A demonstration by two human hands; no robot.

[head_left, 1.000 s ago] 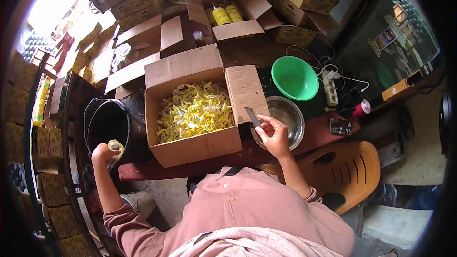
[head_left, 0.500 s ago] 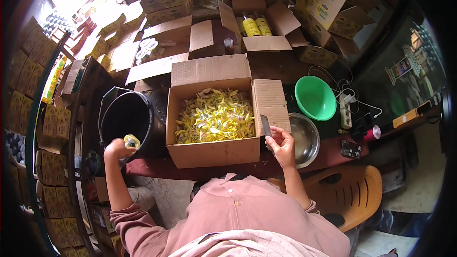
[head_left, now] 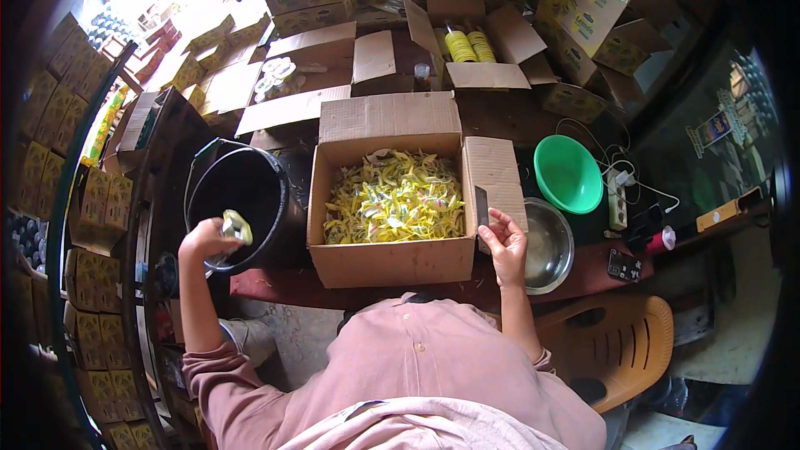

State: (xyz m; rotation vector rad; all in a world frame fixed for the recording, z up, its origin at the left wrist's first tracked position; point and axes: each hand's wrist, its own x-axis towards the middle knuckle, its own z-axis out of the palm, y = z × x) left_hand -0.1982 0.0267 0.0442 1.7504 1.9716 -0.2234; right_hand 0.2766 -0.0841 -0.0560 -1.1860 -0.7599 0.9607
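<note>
My left hand (head_left: pixel 207 240) is closed on a small, roundish, yellow-and-whitish thing (head_left: pixel 237 227) over the near left rim of a black bucket (head_left: pixel 287 221); its kind is too blurred to tell. My right hand (head_left: pixel 505 243) pinches a flat, dark grey blade (head_left: pixel 482 205) that points up and away, beside the right side of a cardboard box (head_left: pixel 392 264). Twisted strips and scraps of yellow plastic wrapping (head_left: pixel 396 200) fill much of the open box, which lies between my hands.
Right of the box are a steel bowl (head_left: pixel 550 262), a green basin (head_left: pixel 568 173) and a power strip (head_left: pixel 617 204). Behind it, an open carton (head_left: pixel 487 75) holds yellow-labelled bottles (head_left: pixel 468 46). An orange plastic chair (head_left: pixel 621 342) is at the near right. Stacked cartons (head_left: pixel 100 292) line the left.
The view has shifted slightly, so the table's things appear further right. My left hand has risen a little at the bucket's rim with the yellow-and-whitish thing. My right hand keeps the blade.
</note>
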